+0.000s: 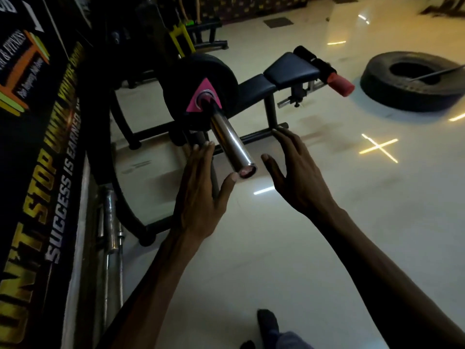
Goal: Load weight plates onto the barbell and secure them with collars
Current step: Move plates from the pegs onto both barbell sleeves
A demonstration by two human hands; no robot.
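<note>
Plates on the bar, both your hands open at its end.

The black weight plates [201, 91] sit at 11 o'clock on the chrome barbell sleeve [230, 144], which points toward you. Your left hand [201, 195] and right hand [299, 177] flank its tip, each grip spread and empty, the left thumb just beside the end.

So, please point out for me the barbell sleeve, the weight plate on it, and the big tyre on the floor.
barbell sleeve [230, 143], head view, middle of the bare chrome tube.
weight plate [221, 71], head view, upper black face, above the pink triangle.
tyre [377, 89], head view, near sidewall, left of the hole.
</note>
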